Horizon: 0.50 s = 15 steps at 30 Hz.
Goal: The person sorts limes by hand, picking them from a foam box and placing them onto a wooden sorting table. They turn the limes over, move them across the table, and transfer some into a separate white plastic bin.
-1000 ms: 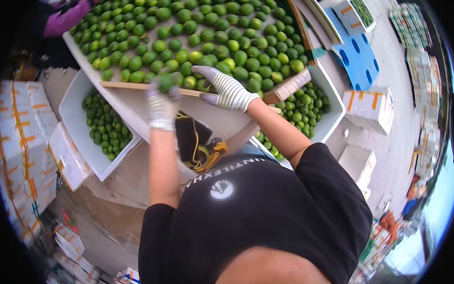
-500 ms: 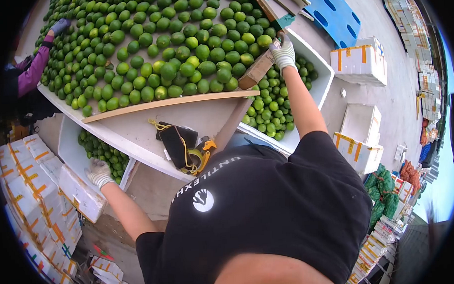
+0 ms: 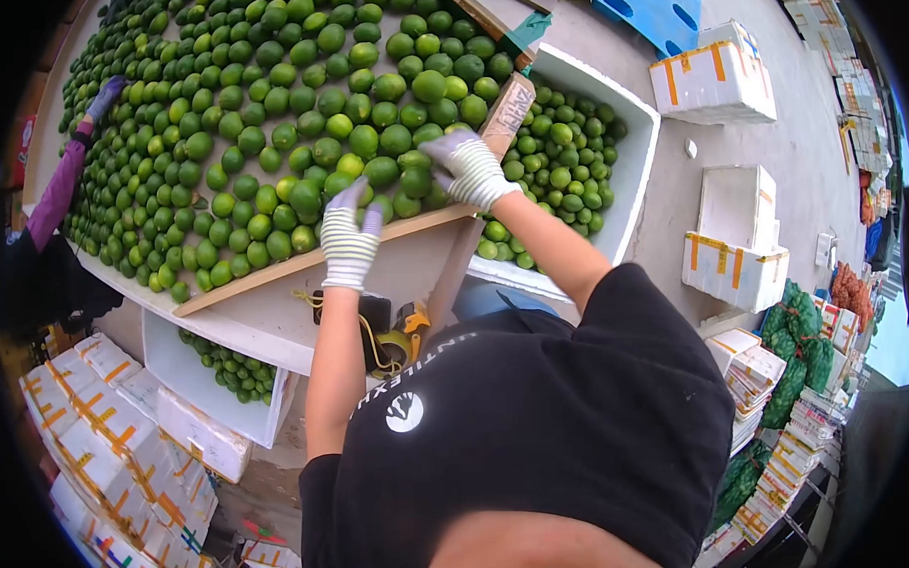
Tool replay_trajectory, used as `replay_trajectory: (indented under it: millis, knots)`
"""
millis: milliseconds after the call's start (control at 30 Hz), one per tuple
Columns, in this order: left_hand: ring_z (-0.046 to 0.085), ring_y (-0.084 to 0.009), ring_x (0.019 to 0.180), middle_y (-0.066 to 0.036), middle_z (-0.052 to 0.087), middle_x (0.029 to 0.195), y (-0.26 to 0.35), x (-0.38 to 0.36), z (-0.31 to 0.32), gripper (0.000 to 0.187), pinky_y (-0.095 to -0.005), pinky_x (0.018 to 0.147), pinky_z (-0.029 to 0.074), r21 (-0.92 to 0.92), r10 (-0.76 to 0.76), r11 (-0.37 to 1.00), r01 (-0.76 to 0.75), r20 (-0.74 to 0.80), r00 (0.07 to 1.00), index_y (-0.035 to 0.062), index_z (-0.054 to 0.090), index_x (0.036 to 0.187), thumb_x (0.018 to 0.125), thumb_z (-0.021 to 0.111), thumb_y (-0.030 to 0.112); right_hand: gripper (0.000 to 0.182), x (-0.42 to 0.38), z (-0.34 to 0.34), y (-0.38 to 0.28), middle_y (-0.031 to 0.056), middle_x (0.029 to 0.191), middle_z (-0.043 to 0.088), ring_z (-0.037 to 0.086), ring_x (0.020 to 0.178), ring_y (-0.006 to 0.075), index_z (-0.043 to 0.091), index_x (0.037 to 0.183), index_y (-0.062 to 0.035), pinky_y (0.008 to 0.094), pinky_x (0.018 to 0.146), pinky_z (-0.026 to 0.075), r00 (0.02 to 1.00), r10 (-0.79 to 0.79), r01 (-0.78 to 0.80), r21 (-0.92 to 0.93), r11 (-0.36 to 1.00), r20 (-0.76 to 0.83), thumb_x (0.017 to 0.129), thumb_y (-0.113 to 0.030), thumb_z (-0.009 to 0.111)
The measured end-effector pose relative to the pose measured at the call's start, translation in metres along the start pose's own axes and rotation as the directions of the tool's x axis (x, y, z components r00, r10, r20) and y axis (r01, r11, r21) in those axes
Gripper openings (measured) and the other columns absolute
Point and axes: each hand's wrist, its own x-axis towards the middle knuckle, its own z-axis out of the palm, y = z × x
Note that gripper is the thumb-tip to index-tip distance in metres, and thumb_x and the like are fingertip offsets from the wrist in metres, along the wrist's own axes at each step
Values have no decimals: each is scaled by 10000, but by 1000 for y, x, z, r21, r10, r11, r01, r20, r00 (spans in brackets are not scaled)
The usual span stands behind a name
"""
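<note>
Green limes [image 3: 269, 140] cover the sorting table in a wide layer behind a wooden strip [image 3: 323, 257]. My left hand [image 3: 351, 238], in a striped glove, reaches over the strip to the limes at the front edge; its fingers are apart and no lime shows in its grasp. To its right, my right hand [image 3: 468, 168], gloved too, is over the limes beside the wooden block [image 3: 509, 112], fingers spread and touching limes. A white foam box [image 3: 635, 162] of smaller limes stands right of the table, and another foam box [image 3: 213, 381] with limes is below left.
A phone [image 3: 373, 312] and yellow tape [image 3: 395, 348] lie on the table's near corner. Another person's gloved hand [image 3: 107, 94] touches limes at the far left. Foam boxes [image 3: 713, 85] stand at right, stacked boxes [image 3: 109, 426] at left, and a blue pallet [image 3: 650, 12] behind.
My left hand has moved up from the lower left box to the limes on the table. My right hand has left the wooden block's far end and come left over the limes. The view has shifted.
</note>
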Motion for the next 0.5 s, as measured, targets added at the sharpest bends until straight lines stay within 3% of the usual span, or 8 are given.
replay_trajectory:
  millis: [67,100,133,167,200,300,400,500]
  knots:
    - [425,-372,1319,-167,536,1362,15,13,5,651,-562,1093,346,347,-32,937,-37,192,981,141,539,1384,801,744,343,314,-5,-6,18,187,890,675,642,899,394,656,1025,-43,477,845,524,861,286,-281,75,957,-421,715,-84,686]
    - [366,-377,1369,-172,490,1413,23,15,9,706,-602,1106,312,478,-82,877,-46,244,966,159,512,1413,787,752,379,499,-12,-16,28,196,1010,664,628,945,389,625,1123,-35,452,863,528,725,536,-481,238,844,-433,653,-121,767]
    - [307,-382,1419,-178,443,1464,27,18,13,762,-642,1118,277,598,-135,799,-68,288,948,177,484,1443,774,760,415,720,-29,8,56,212,1168,606,596,1058,368,541,1254,4,429,941,508,604,508,-600,68,797,-614,625,-181,838]
    - [199,-419,1457,-150,370,1523,21,19,19,820,-733,1099,207,618,-189,781,-89,371,909,212,445,1471,762,750,489,858,-32,24,73,229,1255,553,564,1126,378,441,1348,20,426,996,477,523,703,-636,329,698,-482,633,-214,854]
    - [203,-424,1454,-138,374,1525,20,24,23,816,-732,1098,212,635,-205,769,-75,356,912,211,448,1469,764,750,488,1001,-32,30,83,245,1342,499,532,1194,388,341,1442,35,422,1051,446,443,846,-643,552,531,-297,640,-246,869]
    - [205,-420,1460,-88,390,1526,21,33,27,763,-732,1100,222,666,-277,746,-1,311,909,196,476,1445,784,742,468,1276,-8,30,57,264,1476,392,438,1334,386,7,1563,-18,384,1137,356,324,929,-769,522,368,-177,651,-265,865]
    - [194,-420,1466,-83,382,1536,-2,36,24,746,-728,1099,231,677,-220,735,-29,279,935,193,478,1445,799,731,465,1240,-11,34,57,246,1461,420,466,1311,362,35,1569,-42,382,1119,377,285,945,-740,590,322,-159,657,-231,854]
    - [217,-420,1450,-78,367,1545,-12,32,20,696,-708,1103,243,726,-187,683,-81,282,941,225,499,1435,815,714,455,1116,-35,36,64,231,1413,470,520,1251,348,150,1555,-54,377,1066,431,289,939,-547,774,321,-185,669,-154,823]
